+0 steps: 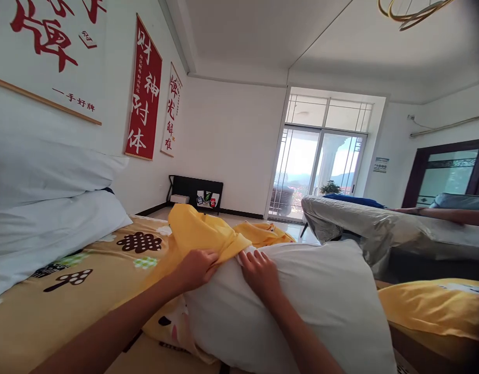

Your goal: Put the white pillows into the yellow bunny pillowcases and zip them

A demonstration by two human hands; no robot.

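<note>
The left hand [198, 269] grips the yellow cover [202, 228] at its edge. The right hand [260, 272] grasps the white pillow [320, 291] at the corner, where cover and pillow meet. The pillow lies before the person, right of the patterned sheet [107, 280]. The edge is best kept gathered and the corner straight. Count: one pillow and one cover in hand; two stacked pillows [68, 228]; one yellow cushion [437, 306]; three scrolls [146, 122].
</note>
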